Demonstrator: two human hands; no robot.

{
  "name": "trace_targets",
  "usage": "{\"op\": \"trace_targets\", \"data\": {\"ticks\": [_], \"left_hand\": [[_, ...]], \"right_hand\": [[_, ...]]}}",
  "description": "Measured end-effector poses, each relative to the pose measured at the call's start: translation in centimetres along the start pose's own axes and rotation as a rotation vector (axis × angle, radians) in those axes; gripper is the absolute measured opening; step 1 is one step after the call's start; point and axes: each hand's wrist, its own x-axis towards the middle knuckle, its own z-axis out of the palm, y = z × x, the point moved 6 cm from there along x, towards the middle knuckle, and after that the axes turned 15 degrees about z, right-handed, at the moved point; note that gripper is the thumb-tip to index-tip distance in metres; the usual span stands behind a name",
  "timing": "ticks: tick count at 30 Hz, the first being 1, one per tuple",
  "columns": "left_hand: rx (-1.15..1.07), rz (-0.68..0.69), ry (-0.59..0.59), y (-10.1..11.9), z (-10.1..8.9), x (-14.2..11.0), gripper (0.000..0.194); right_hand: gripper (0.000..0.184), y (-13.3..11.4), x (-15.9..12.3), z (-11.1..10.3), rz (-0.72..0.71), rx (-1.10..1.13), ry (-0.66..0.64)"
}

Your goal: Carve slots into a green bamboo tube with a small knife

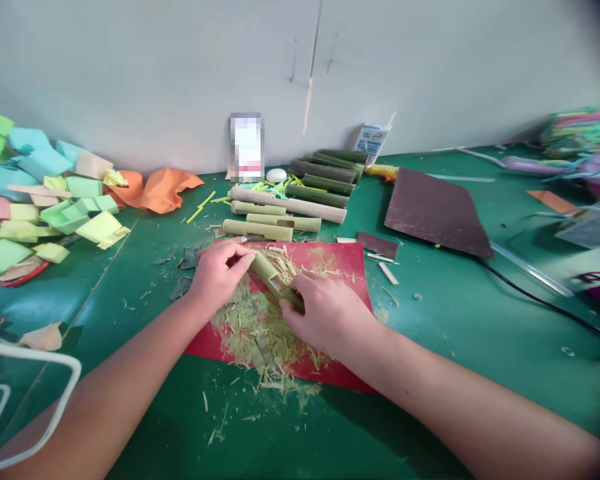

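Observation:
A short green bamboo tube (264,268) with a notch cut in its side lies slanted between my hands. My left hand (221,270) is closed, thumb and fingers pinched at the tube's upper left end. Round its lower right end, my right hand (325,308) is wrapped, hiding that part. Both hands are over a red sheet (353,283) strewn with pale green bamboo shavings (260,327) and dust. Whether a small tool is under my left fingers cannot be made out.
Several bamboo tubes (325,193) are lined up behind the sheet, by a phone (247,147) and a drink carton (373,141). Folded coloured paper (40,193) heaps at left. A dark sandpaper sheet (435,213) lies at right; a white wire frame (73,373) stands front left.

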Motion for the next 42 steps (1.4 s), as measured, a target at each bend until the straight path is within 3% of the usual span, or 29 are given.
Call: {"op": "trace_targets", "data": {"ticks": [3, 6, 14, 20, 28, 36, 42], "left_hand": [[-0.18, -0.225, 0.093, -1.3, -0.4, -0.5, 0.021], [-0.358, -0.351, 0.131, -1.4, -0.3, -0.9, 0.025], [-0.365, -0.417, 0.064, -1.1, 0.4, -1.1, 0.021], [-0.272, -0.312, -0.005, -1.1, 0.5, -1.0, 0.014], [0.011, 0.017, -0.004, 0.9, -0.2, -0.4, 0.016], [0.091, 0.164, -0.094, 1.7, 0.2, 0.0, 0.01], [0.146, 0.182, -0.076, 1.5, 0.1, 0.1, 0.01]], "right_hand": [[0.015, -0.1, 0.0, -0.1, 0.0, -0.014, 0.004], [0.015, -0.1, 0.0, 0.0, 0.005, -0.02, -0.005], [0.016, 0.0, 0.1, 0.0, 0.011, -0.023, -0.003], [0.017, 0.0, 0.1, -0.1, 0.02, -0.033, -0.004], [0.017, 0.0, 0.1, 0.0, 0.013, -0.054, 0.002], [0.017, 0.0, 0.0, 0.0, 0.009, -0.054, 0.014], [0.017, -0.1, 0.1, 0.0, 0.009, -0.059, 0.003]]}}
